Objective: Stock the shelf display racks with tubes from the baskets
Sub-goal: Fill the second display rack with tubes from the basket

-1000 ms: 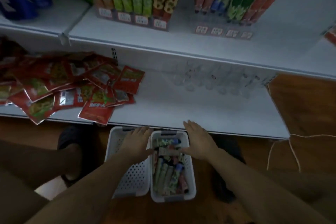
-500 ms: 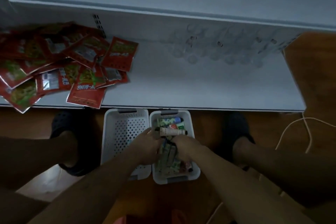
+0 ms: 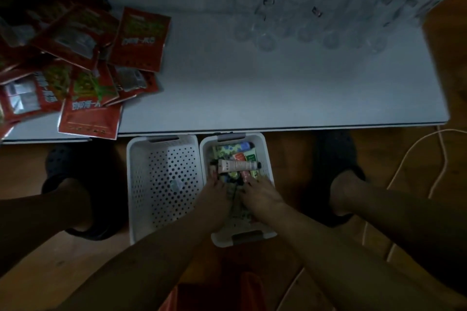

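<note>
Two white perforated baskets stand on the floor under the shelf edge. The right basket point(image 3: 262, 142) is full of several coloured tubes, and a pale pink tube point(image 3: 238, 165) lies crosswise on top. My left hand point(image 3: 213, 201) and my right hand point(image 3: 261, 198) are both down in this basket, side by side, fingertips among the tubes just below the pink one. Whether either hand holds a tube is hidden. The left basket point(image 3: 164, 179) looks empty. A clear plastic display rack point(image 3: 316, 28) with empty round holders sits at the back of the white shelf point(image 3: 252, 88).
A loose heap of red snack packets point(image 3: 83, 58) covers the shelf's left part. My feet in black shoes point(image 3: 75, 184) flank the baskets. A white cable point(image 3: 417, 159) trails over the wooden floor at right. Something orange point(image 3: 250, 290) lies at the bottom edge.
My view has tilted down, losing the upper shelves. Both hands came off the basket's top edge and sank into the tubes, drawing back toward me.
</note>
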Available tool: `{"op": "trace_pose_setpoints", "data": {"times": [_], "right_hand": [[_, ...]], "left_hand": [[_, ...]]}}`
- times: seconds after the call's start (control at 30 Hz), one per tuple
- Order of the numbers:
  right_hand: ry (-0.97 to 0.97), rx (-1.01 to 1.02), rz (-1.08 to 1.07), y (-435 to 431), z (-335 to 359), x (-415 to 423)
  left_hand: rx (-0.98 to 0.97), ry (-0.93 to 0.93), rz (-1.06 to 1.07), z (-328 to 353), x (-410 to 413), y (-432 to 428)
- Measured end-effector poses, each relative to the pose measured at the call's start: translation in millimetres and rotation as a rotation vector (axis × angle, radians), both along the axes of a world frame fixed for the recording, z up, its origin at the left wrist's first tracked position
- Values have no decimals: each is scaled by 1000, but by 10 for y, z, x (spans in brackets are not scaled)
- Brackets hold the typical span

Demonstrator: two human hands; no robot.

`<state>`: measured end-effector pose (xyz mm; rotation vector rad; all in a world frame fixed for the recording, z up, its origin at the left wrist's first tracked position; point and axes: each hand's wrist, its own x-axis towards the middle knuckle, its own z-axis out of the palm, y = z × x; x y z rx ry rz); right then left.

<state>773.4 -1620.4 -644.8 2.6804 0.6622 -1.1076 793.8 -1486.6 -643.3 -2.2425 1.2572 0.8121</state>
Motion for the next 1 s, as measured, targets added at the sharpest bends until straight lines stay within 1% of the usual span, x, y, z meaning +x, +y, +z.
{"op": "trace_pose_setpoints", "data": {"times": [0.07, 0.13, 0.2, 0.27, 0.3, 0.33, 0.37, 0.4, 0.43, 0.47, 0.5, 0.53, 0.57, 0.6, 0.67, 0.7, 0.73, 0.8, 0.87, 0.93, 1.0], "right_hand": [[-20, -2, -18, -6, -38, -14], [-43, -5, -34, -3, -52, 7], [-90, -26, -18, -2, -57, 68], [-134, -31, -27, -8, -27, 145], [-162, -28, -40, -13, -8, 181], [-191, -23, -53, -25, 6, 213], [-221, 0, -74, -37, 32, 249], [-241, 24, -91, -43, 57, 276], [-257, 44, -92, -40, 88, 292], [-287, 53, -93, -32, 102, 302], [-318, 74, -109, -20, 142, 323], [-350, 90, -139, -18, 172, 342], [-369, 101, -161, -21, 194, 348], [-352, 110, -202, -39, 179, 340], [-252, 137, -387, -109, 163, 344], [-231, 173, -481, -137, 181, 358], [-241, 220, -544, -158, 194, 361], [-261, 273, -585, -165, 227, 368], [-252, 274, -615, -162, 259, 366], [-236, 318, -710, -162, 297, 383], [-224, 435, -849, -154, 385, 434]], "left_hand": [[-3, 9, 102, 35, -31, -34], [-25, 89, 283, 115, -51, -95], [-86, 146, 496, 19, -78, -84], [-394, 234, 790, -64, -133, -3], [-492, 287, 875, -64, -150, 26], [-521, 304, 887, -76, -191, 44], [-575, 267, 838, -70, -180, 50], [-595, 168, 694, -134, -181, 74], [-538, 21, 512, -158, -170, 92], [-387, -64, 357, -192, -128, 93], [-296, -50, 260, -165, -99, 98], [-264, -28, 177, -105, -72, 100], [-274, 3, 163, -57, -28, 97], [-332, 11, 197, -7, 16, 104], [-396, -32, 214, -25, 123, 140], [-438, -11, 248, -52, 174, 165], [-460, 58, 295, -32, 205, 187], [-543, 136, 414, 38, 247, 183], [-600, 172, 526, 150, 309, 189], [-673, 247, 702, 316, 389, 206], [-730, 301, 822, 528, 513, 228]]}}
